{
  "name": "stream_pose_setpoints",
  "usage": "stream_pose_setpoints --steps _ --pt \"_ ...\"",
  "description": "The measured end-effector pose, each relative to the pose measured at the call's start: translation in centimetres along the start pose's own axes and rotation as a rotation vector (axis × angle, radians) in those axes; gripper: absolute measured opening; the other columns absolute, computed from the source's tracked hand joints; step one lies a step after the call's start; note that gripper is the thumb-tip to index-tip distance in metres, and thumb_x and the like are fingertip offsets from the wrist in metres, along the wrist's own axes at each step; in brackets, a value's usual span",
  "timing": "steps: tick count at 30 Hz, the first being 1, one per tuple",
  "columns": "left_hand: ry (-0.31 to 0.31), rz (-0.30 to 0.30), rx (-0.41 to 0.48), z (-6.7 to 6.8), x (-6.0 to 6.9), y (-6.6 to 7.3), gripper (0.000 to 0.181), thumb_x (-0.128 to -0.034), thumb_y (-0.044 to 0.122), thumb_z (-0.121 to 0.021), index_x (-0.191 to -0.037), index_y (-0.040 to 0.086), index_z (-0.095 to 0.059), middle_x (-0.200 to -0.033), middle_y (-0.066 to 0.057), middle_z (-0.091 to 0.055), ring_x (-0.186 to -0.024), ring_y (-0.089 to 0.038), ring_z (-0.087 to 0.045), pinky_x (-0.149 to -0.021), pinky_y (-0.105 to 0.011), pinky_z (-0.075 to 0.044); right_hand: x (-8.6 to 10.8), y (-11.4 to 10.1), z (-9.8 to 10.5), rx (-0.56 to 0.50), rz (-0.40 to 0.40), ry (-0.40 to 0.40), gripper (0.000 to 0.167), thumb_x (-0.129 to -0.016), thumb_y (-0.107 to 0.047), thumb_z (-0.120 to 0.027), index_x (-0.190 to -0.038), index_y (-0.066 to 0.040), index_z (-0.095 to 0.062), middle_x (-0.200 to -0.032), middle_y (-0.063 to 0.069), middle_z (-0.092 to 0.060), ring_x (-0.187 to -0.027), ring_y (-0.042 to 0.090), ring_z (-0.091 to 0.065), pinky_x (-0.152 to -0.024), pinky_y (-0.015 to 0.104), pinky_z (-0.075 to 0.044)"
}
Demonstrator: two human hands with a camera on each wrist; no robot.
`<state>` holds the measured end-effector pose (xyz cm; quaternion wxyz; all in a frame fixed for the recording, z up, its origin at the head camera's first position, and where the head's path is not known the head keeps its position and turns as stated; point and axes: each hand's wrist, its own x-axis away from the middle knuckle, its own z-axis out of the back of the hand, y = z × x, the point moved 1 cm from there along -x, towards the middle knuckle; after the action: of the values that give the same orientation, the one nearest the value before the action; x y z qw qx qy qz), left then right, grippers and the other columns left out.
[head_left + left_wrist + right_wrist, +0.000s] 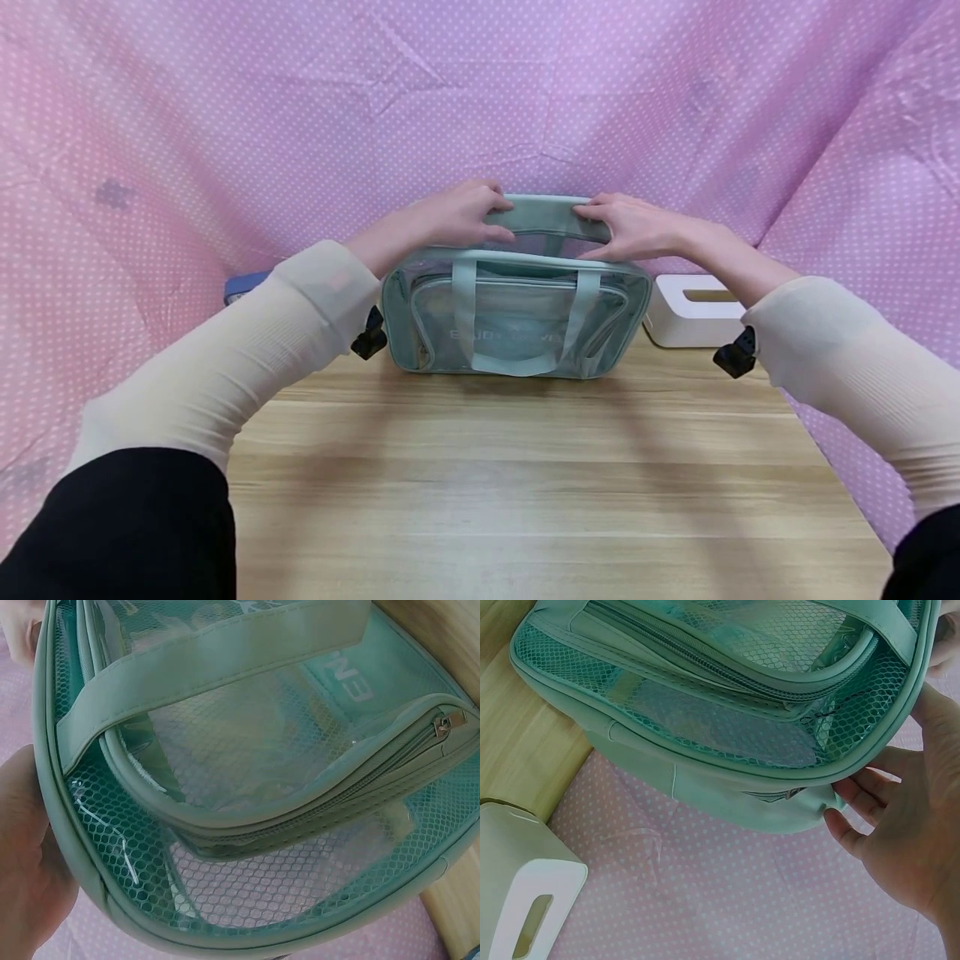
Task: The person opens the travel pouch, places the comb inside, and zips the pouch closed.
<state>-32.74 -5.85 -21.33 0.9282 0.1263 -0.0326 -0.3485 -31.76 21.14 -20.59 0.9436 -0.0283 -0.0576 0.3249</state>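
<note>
A see-through mint-green toiletry bag (517,321) stands upright on the table, with two strap handles, mesh-patterned sides and a zipped front pocket. My left hand (461,215) holds its top at the left, thumb toward the front and fingers toward the back edge. At the right end of the top, my right hand (637,227) holds it in a similar way. The right wrist view shows the fingers (859,802) of that hand bent against the bag's rear upper corner, near a zip. In the left wrist view, the rim (56,802) hides part of the left hand.
To the right of the bag sits a white box (693,312) with a slot in its top. A blue object (243,286) lies at the left, partly hidden by my sleeve. Pink dotted cloth (480,100) hangs behind the wooden table (495,483).
</note>
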Motion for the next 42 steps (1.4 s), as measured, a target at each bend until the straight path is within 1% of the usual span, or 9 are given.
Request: stream_pose_setpoints --steps 6,15,20,23,27,33,37,40,42 --pt "0.030 -0.002 0.017 0.3 0.2 0.0 0.061 -0.1013 0.035 -0.066 -0.149 -0.001 -0.050 -0.142 -0.017 -0.055 -0.128 -0.030 -0.055 -0.110 -0.043 -0.047 0.1 -0.1 0.0 -0.002 0.002 0.000 0.081 -0.094 -0.033 -0.071 -0.155 0.006 -0.035 -0.151 0.032 -0.044 -0.137 0.048 -0.045 -0.113 0.061 -0.038" --pt "0.055 0.001 0.033 0.4 0.5 -0.1 0.063 -0.1001 0.037 -0.067 -0.149 0.001 -0.050 -0.137 -0.016 -0.057 -0.125 -0.029 -0.056 -0.108 -0.042 -0.048 0.0 0.2 -0.1 -0.029 -0.014 0.022 0.080 -0.095 -0.034 -0.071 -0.156 0.005 -0.036 -0.153 0.031 -0.043 -0.138 0.048 -0.045 -0.114 0.061 -0.037" --pt "0.057 -0.004 0.035 0.5 0.5 -0.1 0.063 -0.1007 0.039 -0.066 -0.150 0.003 -0.050 -0.138 -0.015 -0.056 -0.127 -0.029 -0.055 -0.110 -0.042 -0.047 0.4 0.5 -0.7 -0.093 -0.053 0.083 0.082 -0.095 -0.043 -0.070 -0.157 -0.001 -0.037 -0.154 0.027 -0.045 -0.137 0.044 -0.047 -0.113 0.060 -0.038" --pt "0.055 -0.015 0.036 0.4 0.4 0.0 0.062 -0.1010 0.039 -0.065 -0.150 0.003 -0.050 -0.140 -0.015 -0.055 -0.129 -0.029 -0.055 -0.111 -0.042 -0.047 0.9 0.7 -1.3 -0.184 -0.092 0.145 0.082 -0.094 -0.047 -0.071 -0.158 -0.007 -0.038 -0.155 0.024 -0.046 -0.139 0.043 -0.046 -0.114 0.060 -0.037" --pt "0.054 -0.016 0.046 0.4 0.3 0.0 0.062 -0.1020 0.038 -0.064 -0.152 0.005 -0.047 -0.144 -0.015 -0.055 -0.134 -0.029 -0.054 -0.114 -0.043 -0.045 1.5 0.9 -2.2 -0.369 -0.120 0.275 0.075 -0.095 -0.043 -0.072 -0.156 -0.011 -0.043 -0.157 0.018 -0.048 -0.145 0.038 -0.043 -0.119 0.059 -0.034" --pt "0.053 -0.006 0.042 0.3 -0.2 0.5 0.061 -0.1030 0.037 -0.062 -0.154 0.008 -0.045 -0.145 -0.014 -0.056 -0.136 -0.028 -0.053 -0.115 -0.044 -0.044 2.7 0.7 -4.1 -0.671 -0.126 0.564 0.058 -0.098 -0.030 -0.071 -0.150 -0.013 -0.053 -0.153 0.013 -0.055 -0.141 0.028 -0.050 -0.120 0.050 -0.039" --pt "0.062 -0.019 0.038 0.4 -0.9 1.2 0.059 -0.1035 0.036 -0.061 -0.154 0.008 -0.046 -0.144 -0.013 -0.058 -0.134 -0.027 -0.055 -0.114 -0.043 -0.044 4.0 0.7 -6.0 -0.841 -0.142 0.788 0.051 -0.096 -0.020 -0.073 -0.145 -0.013 -0.059 -0.140 0.003 -0.064 -0.131 0.018 -0.057 -0.113 0.034 -0.047" --pt "0.075 -0.029 0.031 0.4 -1.4 1.8 0.059 -0.1035 0.036 -0.061 -0.153 0.009 -0.047 -0.143 -0.012 -0.060 -0.133 -0.027 -0.055 -0.113 -0.042 -0.045 4.8 0.3 -7.3 -0.914 -0.132 0.931 0.047 -0.094 -0.014 -0.074 -0.140 -0.010 -0.063 -0.134 0.001 -0.068 -0.127 0.015 -0.061 -0.108 0.028 -0.050" --pt "0.083 -0.033 0.023 0.4 -1.8 2.2 0.058 -0.1035 0.036 -0.061 -0.153 0.009 -0.047 -0.143 -0.011 -0.060 -0.132 -0.026 -0.056 -0.113 -0.041 -0.045 5.1 0.0 -8.0 -0.930 -0.129 0.988 0.046 -0.094 -0.013 -0.074 -0.139 -0.008 -0.064 -0.136 0.005 -0.067 -0.127 0.014 -0.060 -0.110 0.031 -0.050"
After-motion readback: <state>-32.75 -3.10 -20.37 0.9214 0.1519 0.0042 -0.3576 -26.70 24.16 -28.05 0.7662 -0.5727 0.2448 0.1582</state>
